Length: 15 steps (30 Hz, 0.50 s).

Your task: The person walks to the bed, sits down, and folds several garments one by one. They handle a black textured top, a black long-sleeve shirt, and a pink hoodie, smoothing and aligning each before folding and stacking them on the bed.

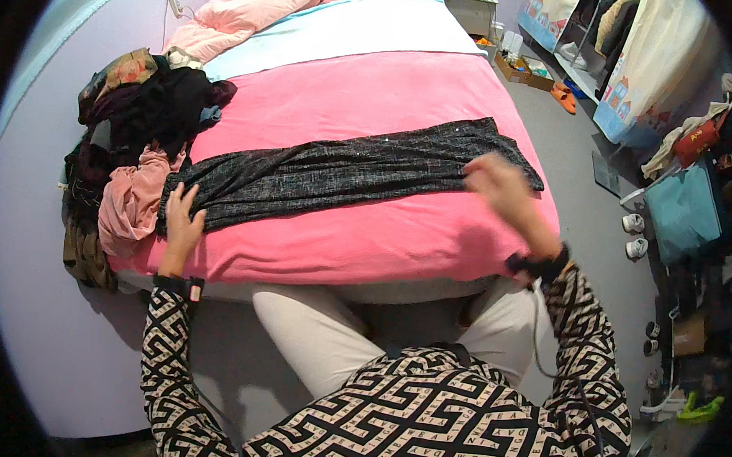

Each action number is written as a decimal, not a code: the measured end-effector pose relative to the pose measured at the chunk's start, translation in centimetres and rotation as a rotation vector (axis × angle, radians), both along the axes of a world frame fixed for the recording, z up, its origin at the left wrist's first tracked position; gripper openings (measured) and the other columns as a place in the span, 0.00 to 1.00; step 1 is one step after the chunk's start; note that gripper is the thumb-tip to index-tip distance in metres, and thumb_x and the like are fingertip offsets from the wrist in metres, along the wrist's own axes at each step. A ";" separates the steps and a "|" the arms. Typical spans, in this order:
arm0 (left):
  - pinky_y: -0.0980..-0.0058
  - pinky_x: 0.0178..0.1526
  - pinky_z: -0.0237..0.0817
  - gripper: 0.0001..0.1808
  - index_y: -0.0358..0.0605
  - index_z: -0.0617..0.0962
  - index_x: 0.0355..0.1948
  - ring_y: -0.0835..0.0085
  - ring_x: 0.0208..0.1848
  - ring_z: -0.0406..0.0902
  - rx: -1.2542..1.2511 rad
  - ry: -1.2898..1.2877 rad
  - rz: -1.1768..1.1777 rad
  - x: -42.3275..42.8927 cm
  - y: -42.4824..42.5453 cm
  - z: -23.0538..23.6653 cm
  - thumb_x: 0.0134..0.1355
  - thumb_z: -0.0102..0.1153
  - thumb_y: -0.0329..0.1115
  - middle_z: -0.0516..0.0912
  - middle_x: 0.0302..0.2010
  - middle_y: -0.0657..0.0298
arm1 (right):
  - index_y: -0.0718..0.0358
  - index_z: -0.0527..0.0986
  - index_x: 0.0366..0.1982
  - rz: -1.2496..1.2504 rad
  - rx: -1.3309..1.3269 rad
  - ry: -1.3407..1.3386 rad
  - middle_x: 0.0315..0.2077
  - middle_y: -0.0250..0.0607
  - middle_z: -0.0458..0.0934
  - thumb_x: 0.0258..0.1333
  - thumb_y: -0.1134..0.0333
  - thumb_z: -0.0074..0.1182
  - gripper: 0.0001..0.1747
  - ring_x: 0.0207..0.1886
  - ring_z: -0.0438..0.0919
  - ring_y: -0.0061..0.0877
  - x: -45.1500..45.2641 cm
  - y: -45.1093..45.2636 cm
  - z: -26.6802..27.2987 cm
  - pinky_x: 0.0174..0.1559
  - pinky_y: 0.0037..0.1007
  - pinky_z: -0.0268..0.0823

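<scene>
A dark grey speckled pair of trousers (338, 170), seemingly folded lengthwise, lies across the pink bed cover (352, 246). My left hand (184, 220) rests at its left end with the fingers spread and grips nothing that I can see. Over the right part of the garment is my right hand (497, 183), blurred; whether its fingers hold any cloth cannot be told. A pile of dark clothes (153, 102) lies at the bed's left side, with a crumpled pink garment (132, 205) beside my left hand.
A pink quilt (254, 8) and a white and light-blue sheet (378, 28) cover the bed's far part. Along the right stand a fabric wardrobe (649, 63) and a chair with a teal back (684, 210). Orange shoes (563, 98) and white shoes (636, 248) are on the floor.
</scene>
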State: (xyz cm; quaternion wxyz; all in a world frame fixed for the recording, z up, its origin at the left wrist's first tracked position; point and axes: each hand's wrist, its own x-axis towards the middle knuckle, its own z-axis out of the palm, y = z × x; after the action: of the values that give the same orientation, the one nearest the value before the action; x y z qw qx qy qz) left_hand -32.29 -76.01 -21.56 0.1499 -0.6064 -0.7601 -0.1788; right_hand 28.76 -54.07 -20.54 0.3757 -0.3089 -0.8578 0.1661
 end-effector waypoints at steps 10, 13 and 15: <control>0.53 0.72 0.50 0.22 0.52 0.82 0.55 0.48 0.72 0.60 0.211 -0.376 -0.393 17.5 6.9 -1.0 0.57 0.64 0.33 0.73 0.66 0.54 | 0.63 0.81 0.46 0.813 -0.977 -1.075 0.48 0.51 0.81 0.51 0.53 0.61 0.24 0.50 0.78 0.41 -3.0 -18.0 -22.7 0.49 0.44 0.69; 0.56 0.71 0.54 0.15 0.48 0.84 0.50 0.54 0.68 0.69 0.224 -0.525 -0.416 19.1 7.8 -0.2 0.61 0.62 0.32 0.81 0.58 0.56 | 0.62 0.80 0.46 1.007 -1.149 -0.890 0.42 0.50 0.82 0.49 0.62 0.60 0.21 0.46 0.80 0.40 -1.7 -21.4 -27.3 0.46 0.41 0.69; 0.54 0.68 0.56 0.13 0.48 0.84 0.47 0.54 0.63 0.73 0.272 -0.663 -0.418 18.8 8.0 1.1 0.61 0.62 0.32 0.83 0.53 0.57 | 0.63 0.80 0.45 1.007 -1.086 -0.855 0.38 0.49 0.82 0.50 0.65 0.58 0.19 0.43 0.80 0.38 -2.1 -23.6 -28.1 0.44 0.40 0.69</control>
State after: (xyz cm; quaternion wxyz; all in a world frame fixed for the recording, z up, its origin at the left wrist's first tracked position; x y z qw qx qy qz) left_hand -13.46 -68.01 -20.50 -0.0639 -0.6320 -0.5970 -0.4900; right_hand 26.66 -77.69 -48.65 -0.2990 -0.0644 -0.7622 0.5706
